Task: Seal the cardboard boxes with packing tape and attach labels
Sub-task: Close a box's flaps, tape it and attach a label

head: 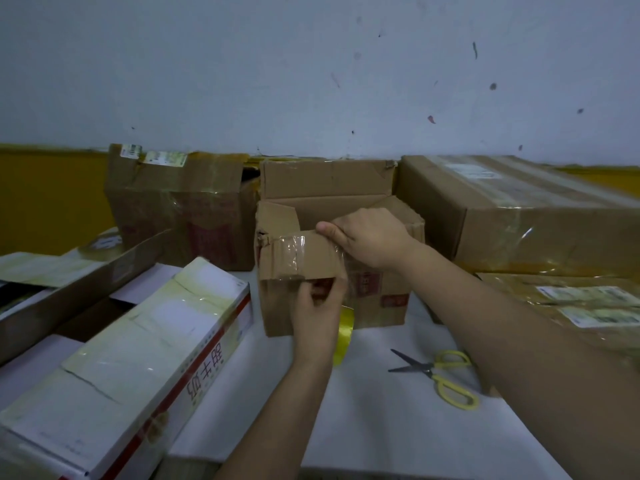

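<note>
Small brown box (332, 271) stands on the surface (374, 427), top flaps not yet closed; front flap folded down over the near face, carrying shiny old tape.

Right hand (370, 237) rests on the top front edge, fingers (332, 230) curled over the flap's upper right corner, thumb along the rim. Judged purpose: steady the box and pin the flap so it cannot spring up.

Left hand (318, 306) is against the front face just below the flap's lower edge, fingers bent, apparently pinching a tape end or the flap edge; which one cannot be told.

Yellow tape roll (343, 334) sits directly behind the left wrist, touching or just beside the box base, so within easy reach.

Scissors (440, 375) lie blades apart on the surface, near the right forearm, ready for cutting.

Other boxes ring the work; one at right bears labels (588, 306).
</note>
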Available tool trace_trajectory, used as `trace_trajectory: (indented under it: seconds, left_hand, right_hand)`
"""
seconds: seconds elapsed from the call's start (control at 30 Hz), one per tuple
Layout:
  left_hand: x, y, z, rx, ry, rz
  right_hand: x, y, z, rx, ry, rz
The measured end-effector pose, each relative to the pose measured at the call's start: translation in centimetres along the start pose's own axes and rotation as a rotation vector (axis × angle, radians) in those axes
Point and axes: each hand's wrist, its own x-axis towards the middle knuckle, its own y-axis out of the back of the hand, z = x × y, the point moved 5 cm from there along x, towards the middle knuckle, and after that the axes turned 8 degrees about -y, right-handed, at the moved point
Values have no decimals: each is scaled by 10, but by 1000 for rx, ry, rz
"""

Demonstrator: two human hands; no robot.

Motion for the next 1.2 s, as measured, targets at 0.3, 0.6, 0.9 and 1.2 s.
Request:
trace_trajectory:
  seconds: [0.3,0.6,0.9,1.2]
  left_hand:
    - [15,-10,7,-526,164,-174]
    - [9,-4,11,-441,155,-174]
    - [-3,9,36,-115,-14,-230]
    - [-17,22,124,816,-1146,-3]
  right_hand:
    - [-100,22,17,581,-483,682]
    - [-122,-38,-16,1710,-994,106]
    - [-121,-14,-21,1782,-792,109]
    - [-104,3,-15,1651,-806,164]
